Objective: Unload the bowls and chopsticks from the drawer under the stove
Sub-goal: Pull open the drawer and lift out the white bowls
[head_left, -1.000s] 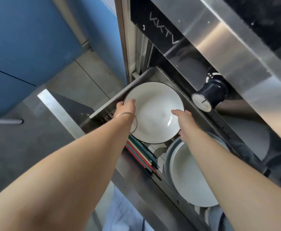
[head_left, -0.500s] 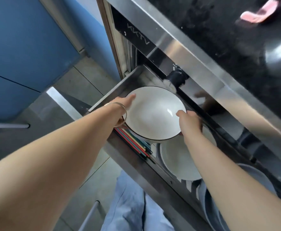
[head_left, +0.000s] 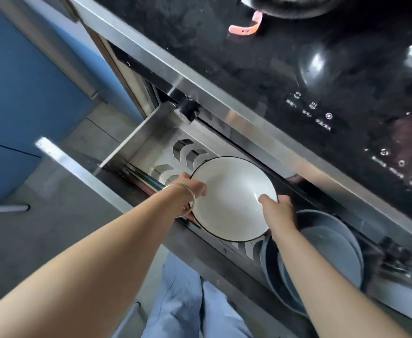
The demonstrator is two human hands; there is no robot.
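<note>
Holding one white bowl point(head_left: 231, 198) with a thin dark rim, both hands clamp it from opposite sides above the open drawer point(head_left: 131, 140). Left hand point(head_left: 188, 191): thumb lying over the bowl's left rim onto the inside, remaining fingers hidden beneath; a silver bangle point(head_left: 186, 191) circles the wrist. Right hand point(head_left: 277, 207): thumb pressed inside the right rim, fingers wrapped behind the outer wall. Bowl: mouth facing up toward the camera, empty, tilted slightly; it hangs over the middle of the drawer, partly covering the front edge. Drawer: stainless steel, pulled out from under the stove point(head_left: 285, 76), its floor a slotted rack point(head_left: 188, 154) with curved cut-outs, bare at the left where the cut-outs show. Chopsticks point(head_left: 141, 179): a bundle in mixed colours, lying flat along the drawer's front left edge, just beside the left wrist; their near ends are hidden by that hand. Grey bowls point(head_left: 322, 252): stacked at the drawer's right end, partly behind the right forearm; how many is unclear. Stove: black glass top with white touch symbols, a steel strip along its front. Pink strap point(head_left: 246, 29): lying on the glass near the top, touching a dark pan point(head_left: 297, 6). Knob point(head_left: 186, 109): dark, mounted below the steel strip above the drawer's left corner. Blue cabinet point(head_left: 17, 93): at left. Light blue trousers point(head_left: 188, 301): visible below.
</note>
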